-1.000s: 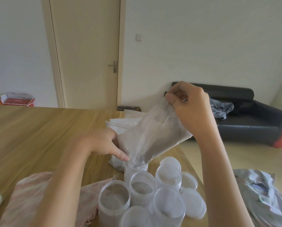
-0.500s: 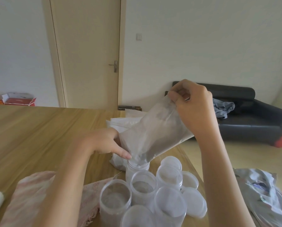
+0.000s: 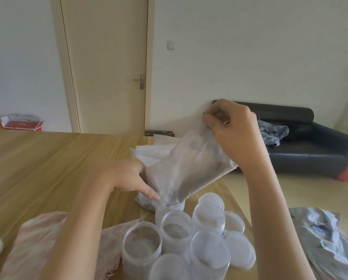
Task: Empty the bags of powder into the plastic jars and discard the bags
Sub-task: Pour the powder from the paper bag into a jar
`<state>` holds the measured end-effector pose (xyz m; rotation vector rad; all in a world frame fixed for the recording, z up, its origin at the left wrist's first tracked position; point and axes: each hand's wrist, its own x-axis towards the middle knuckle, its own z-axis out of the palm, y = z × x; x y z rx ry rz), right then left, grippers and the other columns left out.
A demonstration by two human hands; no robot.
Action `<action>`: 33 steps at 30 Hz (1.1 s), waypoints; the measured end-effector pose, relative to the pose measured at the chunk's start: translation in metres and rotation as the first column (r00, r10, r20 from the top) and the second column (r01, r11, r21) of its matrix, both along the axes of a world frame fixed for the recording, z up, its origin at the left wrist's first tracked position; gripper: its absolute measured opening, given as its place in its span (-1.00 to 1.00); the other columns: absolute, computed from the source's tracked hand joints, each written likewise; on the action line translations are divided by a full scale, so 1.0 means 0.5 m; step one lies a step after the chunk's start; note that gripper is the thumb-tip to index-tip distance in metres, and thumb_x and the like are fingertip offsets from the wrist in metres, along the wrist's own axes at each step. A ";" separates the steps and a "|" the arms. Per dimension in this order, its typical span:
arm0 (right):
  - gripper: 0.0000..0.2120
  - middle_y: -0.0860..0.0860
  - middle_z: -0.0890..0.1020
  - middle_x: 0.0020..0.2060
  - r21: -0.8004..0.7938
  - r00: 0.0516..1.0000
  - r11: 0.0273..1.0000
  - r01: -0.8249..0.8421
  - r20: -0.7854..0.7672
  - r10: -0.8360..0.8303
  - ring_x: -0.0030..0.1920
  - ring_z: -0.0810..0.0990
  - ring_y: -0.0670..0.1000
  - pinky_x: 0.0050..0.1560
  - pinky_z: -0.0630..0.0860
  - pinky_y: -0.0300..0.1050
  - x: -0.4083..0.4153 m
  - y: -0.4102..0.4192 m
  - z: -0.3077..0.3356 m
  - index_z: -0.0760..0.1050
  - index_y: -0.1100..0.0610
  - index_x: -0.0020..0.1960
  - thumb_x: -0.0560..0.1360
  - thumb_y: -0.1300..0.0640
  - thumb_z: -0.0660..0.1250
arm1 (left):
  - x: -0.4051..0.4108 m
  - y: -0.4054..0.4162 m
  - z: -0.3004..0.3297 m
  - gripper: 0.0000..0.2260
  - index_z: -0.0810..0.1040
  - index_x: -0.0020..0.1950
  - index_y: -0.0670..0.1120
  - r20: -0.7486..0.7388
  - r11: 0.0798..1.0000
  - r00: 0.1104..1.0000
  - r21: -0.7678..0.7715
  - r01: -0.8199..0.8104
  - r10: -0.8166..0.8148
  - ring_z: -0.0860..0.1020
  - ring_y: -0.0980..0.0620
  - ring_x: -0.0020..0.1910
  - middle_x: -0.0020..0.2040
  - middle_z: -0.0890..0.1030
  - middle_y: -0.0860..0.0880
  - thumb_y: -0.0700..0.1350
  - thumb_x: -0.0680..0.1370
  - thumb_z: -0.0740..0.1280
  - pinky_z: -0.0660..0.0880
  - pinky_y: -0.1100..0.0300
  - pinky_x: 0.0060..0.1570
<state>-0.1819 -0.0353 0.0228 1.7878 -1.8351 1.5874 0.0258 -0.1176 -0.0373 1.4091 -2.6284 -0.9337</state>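
The bag of powder (image 3: 189,170) is held tilted over the table (image 3: 47,158), its long axis running from the upper right down to the lower left; its raised bottom corner is pinched between the curled fingers and thumb of the right hand (image 3: 233,132), while its open mouth is lowered into the neck of the receiving jar (image 3: 169,209) at the back of the cluster; the left hand (image 3: 128,176) is placed at the lower end, with the thumb laid along the bag's edge just above the jar rim and the remaining fingers hidden behind the plastic, so whether they curl round the mouth cannot be told; grey powder is seen gathered in the lower half of the bag, nearest the left hand. The coming move is judged to turn on this slope: the high end lies by the right hand and the outlet by the left, so a further lift from the right would be needed to send the remainder down, with the mouth kept inside the rim by the left; a slip of the mouth sideways could spill powder onto the table. Other open jars (image 3: 177,231) and loose lids (image 3: 240,251) are crowded just in front of the receiving jar; a pink cloth (image 3: 31,243) lies to the left of them.
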 end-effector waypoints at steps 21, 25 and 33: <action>-0.92 -0.15 0.59 -0.37 -0.008 1.000 1.000 -0.009 0.007 0.009 -0.27 0.53 -0.22 -0.25 0.40 -0.44 0.000 0.001 0.002 0.59 0.09 -0.14 0.51 0.22 0.37 | 0.000 0.000 0.000 -0.64 0.66 0.17 0.05 0.010 1.000 1.000 -0.014 -0.009 0.009 0.60 0.13 0.14 0.10 0.68 0.14 0.11 0.41 0.54 0.46 0.09 0.30; -0.93 -0.14 0.60 -0.37 -0.006 1.000 1.000 -0.012 0.006 0.012 -0.27 0.52 -0.23 -0.26 0.39 -0.45 0.003 0.001 0.001 0.59 0.11 -0.14 0.50 0.23 0.37 | 0.002 0.000 0.001 -0.62 0.64 0.20 0.06 0.020 1.000 1.000 -0.022 -0.022 0.023 0.59 0.13 0.13 0.11 0.67 0.14 0.11 0.42 0.53 0.46 0.14 0.27; -0.94 -0.14 0.59 -0.37 -0.006 1.000 1.000 -0.009 -0.001 0.009 -0.26 0.53 -0.21 -0.24 0.41 -0.42 0.000 0.004 0.002 0.59 0.10 -0.13 0.51 0.22 0.37 | -0.001 -0.004 -0.002 -0.61 0.64 0.20 0.05 0.017 1.000 1.000 -0.021 -0.005 0.005 0.59 0.11 0.15 0.12 0.68 0.12 0.12 0.41 0.54 0.46 0.06 0.31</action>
